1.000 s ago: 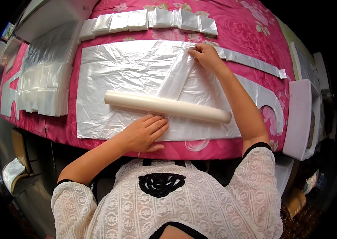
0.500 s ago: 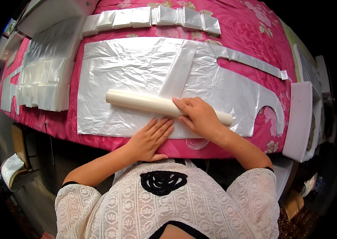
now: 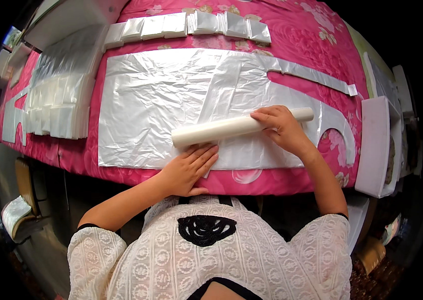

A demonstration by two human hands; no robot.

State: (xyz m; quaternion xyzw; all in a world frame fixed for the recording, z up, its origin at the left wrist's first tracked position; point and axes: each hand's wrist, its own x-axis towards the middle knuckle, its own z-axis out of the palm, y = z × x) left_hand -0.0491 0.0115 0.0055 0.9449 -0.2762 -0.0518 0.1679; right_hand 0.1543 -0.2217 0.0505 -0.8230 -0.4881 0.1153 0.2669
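A disposable plastic apron [image 3: 146, 100], silvery white and creased, lies spread over the table, with its neck loop and armhole cut-outs toward the right. My right hand [image 3: 282, 129] is closed round a long cream-white tube [image 3: 216, 131], gripping it right of its middle. The tube slants over the apron, its right end farther from me. Flat on the apron's near edge rests my left hand [image 3: 191, 167], fingers stretched out, close below the tube's left part. A folded strip [image 3: 215, 95] of the film runs slantwise beyond the tube.
Folded packets [image 3: 174, 24] of film stand in a row along the far side. At the left lies a big stack [image 3: 61, 95] of folded aprons beside a white box [image 3: 66, 22]. A white bin [image 3: 375, 145] is at the right. Pink flowered cloth [image 3: 316, 55] covers the table.
My right hand has moved right and away from me with the tube. The tube has turned, its right end now farther than its left. My left hand stays nearly in place.
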